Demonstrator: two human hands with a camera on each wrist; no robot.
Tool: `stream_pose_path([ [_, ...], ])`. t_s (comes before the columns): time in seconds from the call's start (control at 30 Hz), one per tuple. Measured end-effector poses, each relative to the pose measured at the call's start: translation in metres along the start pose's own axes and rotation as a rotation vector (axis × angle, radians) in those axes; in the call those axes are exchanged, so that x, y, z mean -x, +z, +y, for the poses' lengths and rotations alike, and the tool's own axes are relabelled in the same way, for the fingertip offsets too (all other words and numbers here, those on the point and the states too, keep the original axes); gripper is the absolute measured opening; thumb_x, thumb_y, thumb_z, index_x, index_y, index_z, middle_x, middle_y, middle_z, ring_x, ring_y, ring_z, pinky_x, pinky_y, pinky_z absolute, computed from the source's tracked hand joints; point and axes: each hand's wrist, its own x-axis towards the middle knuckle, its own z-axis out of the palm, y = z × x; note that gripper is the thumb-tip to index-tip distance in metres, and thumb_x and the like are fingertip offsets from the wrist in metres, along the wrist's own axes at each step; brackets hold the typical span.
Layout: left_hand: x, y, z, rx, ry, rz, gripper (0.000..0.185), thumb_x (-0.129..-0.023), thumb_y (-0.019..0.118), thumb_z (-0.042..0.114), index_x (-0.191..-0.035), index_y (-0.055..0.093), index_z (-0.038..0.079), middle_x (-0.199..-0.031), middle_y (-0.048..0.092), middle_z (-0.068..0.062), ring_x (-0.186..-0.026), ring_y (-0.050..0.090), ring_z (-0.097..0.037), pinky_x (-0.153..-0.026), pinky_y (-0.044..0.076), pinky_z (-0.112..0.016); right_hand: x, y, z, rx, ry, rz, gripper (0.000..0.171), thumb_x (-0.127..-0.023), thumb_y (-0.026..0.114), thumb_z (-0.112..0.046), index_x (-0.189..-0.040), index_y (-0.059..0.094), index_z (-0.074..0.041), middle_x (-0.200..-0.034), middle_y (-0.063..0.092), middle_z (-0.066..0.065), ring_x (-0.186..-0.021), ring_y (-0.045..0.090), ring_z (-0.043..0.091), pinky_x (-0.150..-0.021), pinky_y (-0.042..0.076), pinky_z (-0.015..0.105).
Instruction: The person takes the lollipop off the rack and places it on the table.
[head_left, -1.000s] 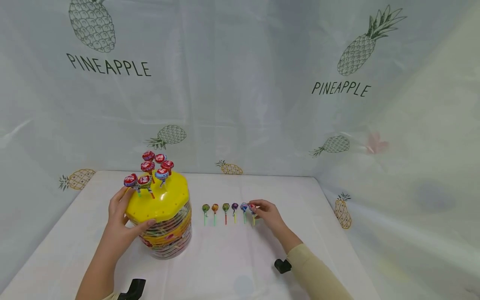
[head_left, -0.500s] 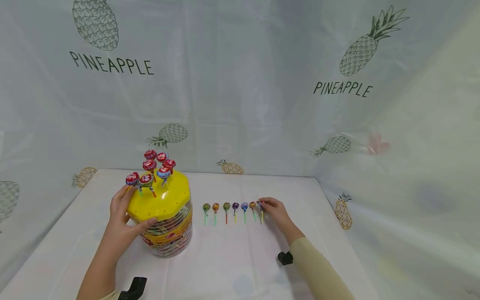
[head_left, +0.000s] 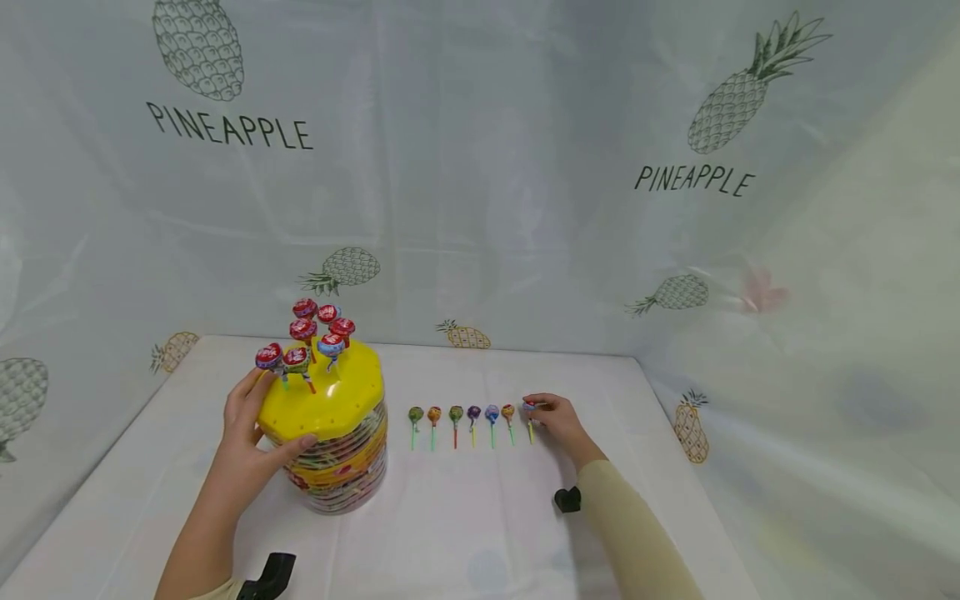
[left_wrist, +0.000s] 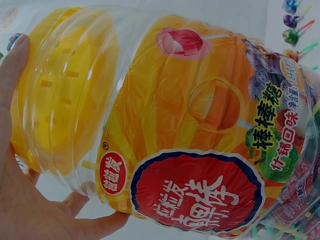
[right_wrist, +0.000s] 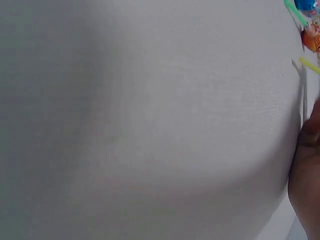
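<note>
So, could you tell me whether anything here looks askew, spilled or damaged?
Nothing stands out. The jar stands upright in the left hand, and the lollipops on the table lie in a neat row, the right hand at its end.
</note>
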Motion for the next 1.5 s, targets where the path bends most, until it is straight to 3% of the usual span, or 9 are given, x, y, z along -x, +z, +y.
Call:
stream_pose_path([
  [0.27, -0.0001, 0.0001, 0.0009, -0.007, 0.012, 0.005, 0.097, -0.082, 0.078, 0.012, -0.156, 0.015, 0.009, -0.159, -0.003, -0.017, -0.141, 0.005, -0.049, -0.094, 0.024, -0.078, -0.0016, -0.0008, 0.0, 0.069, -0.003, 0.016, 0.021, -0.083, 0.076, -0.01, -0.104, 0.075, -0.008, -0.094, 0.064, 0.005, -0.076, 0.048, 0.018, -0.059, 0.041, 0.026],
  [0.8, -0.0006, 0.0013, -0.0014, 0.003, -0.006, 0.004, 0.099, -0.082, 0.077, 0.01, -0.157, 0.013, 0.01, -0.159, -0.005, -0.016, -0.141, 0.005, -0.049, -0.095, 0.023, -0.078, -0.0069, 0.0042, 0.0003, 0.101, -0.012, 0.029, 0.025, -0.08, 0.08, -0.013, -0.104, 0.074, -0.009, -0.105, 0.066, 0.004, -0.089, 0.052, 0.021, -0.077, 0.042, 0.032],
  [1.5, 0.0, 0.0029, -0.0047, -0.002, -0.009, 0.009, 0.101, -0.08, 0.078, 0.005, -0.157, 0.013, 0.009, -0.158, -0.005, -0.018, -0.141, 0.005, -0.05, -0.095, 0.024, -0.078, -0.0064, 0.0065, 0.0037, 0.088, -0.029, 0.025, 0.025, -0.079, 0.081, -0.008, -0.103, 0.075, -0.008, -0.104, 0.066, 0.004, -0.085, 0.052, 0.019, -0.073, 0.044, 0.029],
])
